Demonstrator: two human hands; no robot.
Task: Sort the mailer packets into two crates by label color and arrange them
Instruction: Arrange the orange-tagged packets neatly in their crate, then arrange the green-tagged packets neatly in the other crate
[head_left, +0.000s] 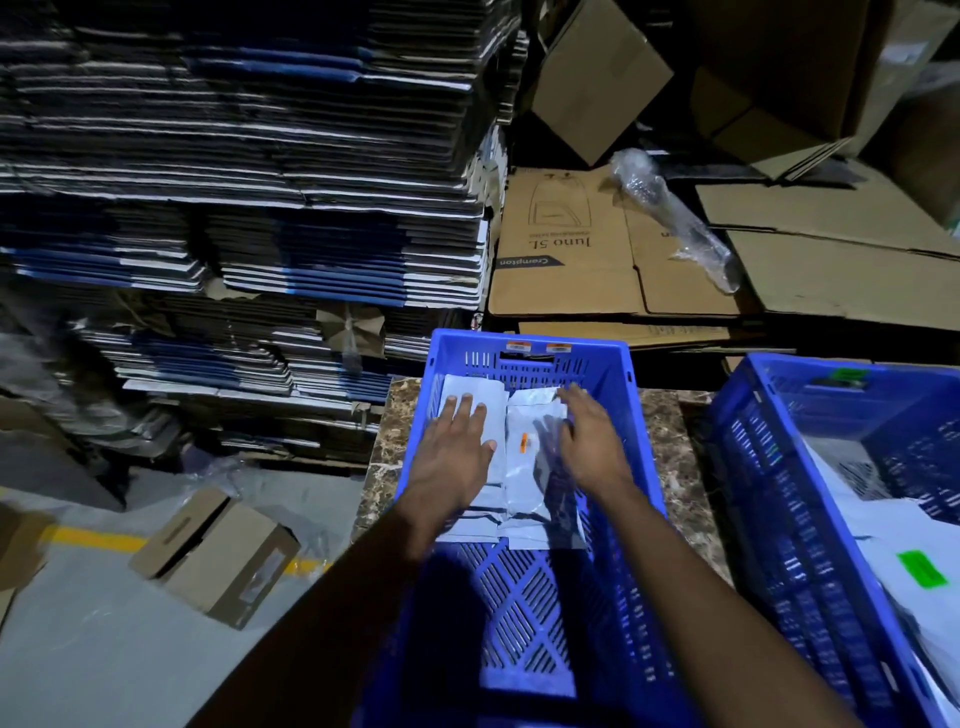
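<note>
Hands, left (457, 447) and right (589, 441), flatten glossy packets (524, 483) in perforated crate (524, 613).

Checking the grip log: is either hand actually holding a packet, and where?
Neither grips anything. The left hand and right hand lie flat, fingers straight, on top of the mailer packets in the crate.

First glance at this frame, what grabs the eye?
Both hands, left hand and right hand, lie flat on grey mailer packets inside the centre blue crate. A second blue crate at right holds a green-labelled packet; flattened cartons tower behind.
</note>
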